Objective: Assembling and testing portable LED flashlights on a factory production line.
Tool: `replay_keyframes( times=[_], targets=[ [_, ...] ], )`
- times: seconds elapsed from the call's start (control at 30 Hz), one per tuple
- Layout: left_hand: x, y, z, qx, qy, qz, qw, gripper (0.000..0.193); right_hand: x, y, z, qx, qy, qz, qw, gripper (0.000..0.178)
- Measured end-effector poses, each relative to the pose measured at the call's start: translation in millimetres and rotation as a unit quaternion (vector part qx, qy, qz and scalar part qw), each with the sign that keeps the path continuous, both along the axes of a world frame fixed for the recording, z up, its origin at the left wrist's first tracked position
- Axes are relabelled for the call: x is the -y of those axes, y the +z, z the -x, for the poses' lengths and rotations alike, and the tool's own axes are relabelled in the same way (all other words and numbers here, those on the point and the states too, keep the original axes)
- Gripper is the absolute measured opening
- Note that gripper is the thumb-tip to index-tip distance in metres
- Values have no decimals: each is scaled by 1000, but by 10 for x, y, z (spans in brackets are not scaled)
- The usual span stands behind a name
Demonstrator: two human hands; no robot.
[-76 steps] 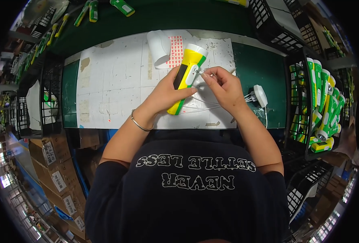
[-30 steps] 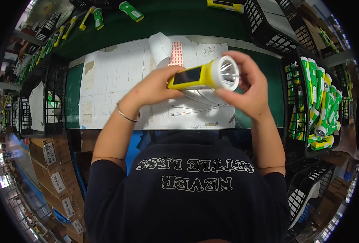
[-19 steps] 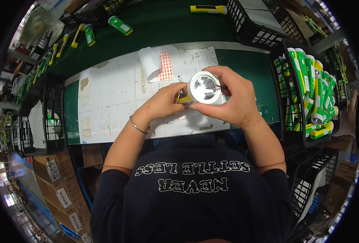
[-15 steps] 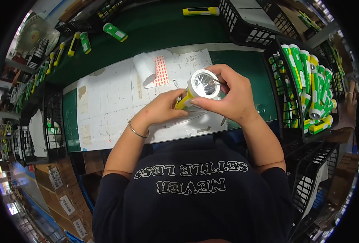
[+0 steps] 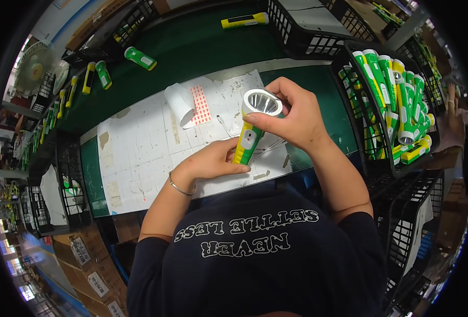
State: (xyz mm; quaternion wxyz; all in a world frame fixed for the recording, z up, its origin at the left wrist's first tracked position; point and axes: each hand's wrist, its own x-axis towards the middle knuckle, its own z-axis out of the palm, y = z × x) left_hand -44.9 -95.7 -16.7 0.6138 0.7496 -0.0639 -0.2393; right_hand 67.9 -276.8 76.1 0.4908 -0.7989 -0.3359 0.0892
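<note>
Between my two hands is a green and yellow flashlight [image 5: 248,138] with a white rim and a shiny reflector, its lens end tilted up and to the right. My left hand [image 5: 213,161] pinches the tail end of the body between thumb and fingers. My right hand [image 5: 297,113] grips the head, thumb across the near side of the rim and fingers behind it. A small switch panel on the body faces me. Below the flashlight lies a worn white work sheet [image 5: 139,153]. Just left of it, a cable end [image 5: 221,120] rests on the sheet.
A sheet of small red stickers [image 5: 201,105] lies beside a curled white paper [image 5: 178,105]. At right, a black crate [image 5: 374,166] holds many flashlights. More flashlights [image 5: 140,58] lie across the green table [image 5: 202,42]. Another person's hand [image 5: 452,100] shows at the far right.
The flashlight has turned more upright, so its body and switch panel now show. My left hand has shifted down toward its tail. The whole view has swung slightly.
</note>
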Motion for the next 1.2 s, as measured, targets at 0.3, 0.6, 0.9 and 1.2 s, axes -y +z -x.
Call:
replay_keyframes(
  times=[0.3,0.6,0.9,1.2],
  targets=[
    [-332,215,113,44,195,41,979,63,902,317,-715,374,-274,-195,864,50],
    [-866,195,-79,106,239,-85,962,49,3048,127,-1556,306,-636,-6,709,66],
    [-2274,-129,-1208,182,340,-372,844,52,3817,-156,-1847,261,-567,216,751,76],
    [-2693,-523,-1803,16,472,-530,704,64,2056,113,-1072,337,-430,1,838,37]
  ],
)
